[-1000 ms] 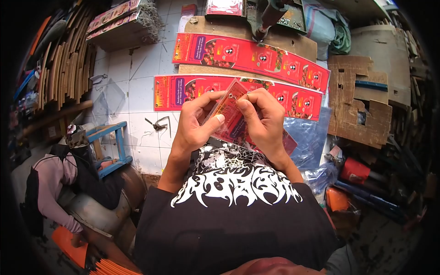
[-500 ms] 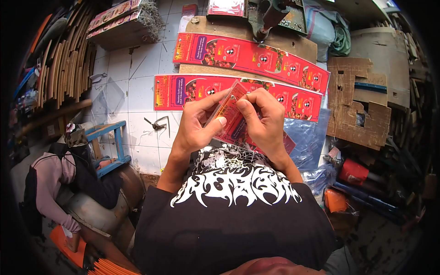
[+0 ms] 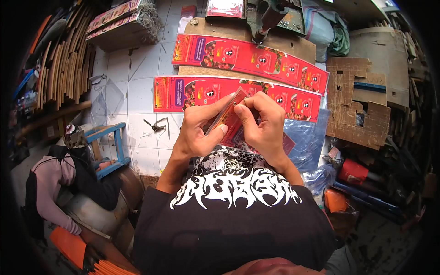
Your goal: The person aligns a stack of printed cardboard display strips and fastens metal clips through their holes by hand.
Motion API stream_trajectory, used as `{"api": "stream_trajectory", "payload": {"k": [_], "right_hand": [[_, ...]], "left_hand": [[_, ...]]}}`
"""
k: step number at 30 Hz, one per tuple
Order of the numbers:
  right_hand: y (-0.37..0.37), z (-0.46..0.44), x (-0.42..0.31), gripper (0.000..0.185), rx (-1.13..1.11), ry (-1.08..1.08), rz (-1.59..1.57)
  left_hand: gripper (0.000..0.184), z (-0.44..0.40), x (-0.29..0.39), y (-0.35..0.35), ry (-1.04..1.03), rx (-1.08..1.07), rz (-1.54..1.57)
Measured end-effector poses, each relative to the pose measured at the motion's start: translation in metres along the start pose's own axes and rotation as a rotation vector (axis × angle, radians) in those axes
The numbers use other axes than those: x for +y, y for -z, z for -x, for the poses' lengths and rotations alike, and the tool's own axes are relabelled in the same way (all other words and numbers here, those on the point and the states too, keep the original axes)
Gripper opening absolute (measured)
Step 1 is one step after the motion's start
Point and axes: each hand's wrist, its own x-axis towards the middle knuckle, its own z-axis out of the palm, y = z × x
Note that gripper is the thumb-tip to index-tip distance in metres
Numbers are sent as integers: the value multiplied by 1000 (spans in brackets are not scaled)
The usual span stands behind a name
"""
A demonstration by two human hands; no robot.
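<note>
A red printed strip (image 3: 233, 127) under clear plastic is held up in front of my shirt, slanting from upper middle to lower right. My left hand (image 3: 200, 128) grips its left edge, thumb on the printed face. My right hand (image 3: 262, 120) pinches at its upper corner beside a small round hole or ring; whether a tiny part sits between the fingertips is hidden. Beyond my hands lie two long red printed strips, one nearer (image 3: 183, 94) and one farther (image 3: 217, 51), over brown boards.
A metal press-like tool (image 3: 270, 20) stands at the top beside a tray of small parts (image 3: 293, 20). Clear plastic sheets (image 3: 305, 142) lie right, near cardboard (image 3: 357, 101). Left are black-handled pliers-like tool (image 3: 157, 126), a blue frame (image 3: 120, 142) and a person's sleeve (image 3: 50, 192).
The held strip has tilted more edge-on, and my left hand has shifted slightly right with it. At lower left, the other person's hand has moved out of clear sight behind the orange sheet.
</note>
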Motion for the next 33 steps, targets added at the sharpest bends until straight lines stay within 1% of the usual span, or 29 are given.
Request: {"api": "stream_trajectory", "payload": {"k": [2, 3, 5, 6, 9, 11, 12, 14, 15, 17, 18, 20, 21, 23, 24, 26, 27, 29, 30, 32, 33], "right_hand": [[-2, 3, 2, 10, 60, 90, 10], [-3, 4, 5, 10, 59, 89, 10], [-5, 2, 11, 10, 100, 176, 16], [-5, 2, 11, 10, 100, 177, 16], [-4, 4, 11, 11, 98, 139, -10], [0, 2, 14, 9, 8, 49, -57], [1, 1, 16, 9, 9, 50, -56], [2, 1, 21, 8, -82, -238, -390], [3, 1, 19, 8, -83, -238, -390], [6, -1, 15, 6, -115, -356, -468], [6, 0, 16, 6, -116, -355, -467], [6, 0, 17, 7, -92, 3, -121], [5, 0, 16, 7, -94, 5, -121], [0, 2, 15, 10, 20, 201, 0], [0, 2, 15, 10, 19, 201, 0], [2, 1, 17, 13, 22, 295, 33], [4, 1, 17, 13, 23, 292, 34], [10, -2, 15, 11, -42, 193, -6], [13, -4, 18, 11, -41, 193, -5], [19, -9, 24, 11, -152, 118, -101], [21, -11, 22, 10, -166, 101, -93]], "left_hand": [[62, 2, -4, -5, 38, 48, 183], [57, 1, -1, -10, 74, 96, 243], [54, 2, -1, -11, 112, 101, 280], [51, 2, -1, -11, 149, 105, 317], [48, 3, -5, -10, 137, 95, 274], [47, 5, -7, -11, 152, 98, 290], [47, 5, -7, -11, 164, 102, 304], [47, 5, -8, -12, 166, 101, 320], [47, 5, -8, -13, 171, 99, 338], [47, 6, -8, -14, 162, 112, 363], [48, 5, -8, -15, 153, 125, 388], [48, 6, -8, -14, 157, 134, 399], [48, 6, -8, -13, 163, 142, 411], [48, 7, -9, -12, 180, 135, 404], [48, 7, -10, -12, 198, 125, 399], [48, 7, -10, -11, 197, 119, 395], [48, 7, -9, -11, 198, 111, 393], [48, 5, -9, -11, 195, 97, 408], [48, 5, -10, -12, 192, 86, 421], [47, 5, -12, -15, 178, 90, 429], [47, 4, -13, -15, 164, 95, 437]]}}
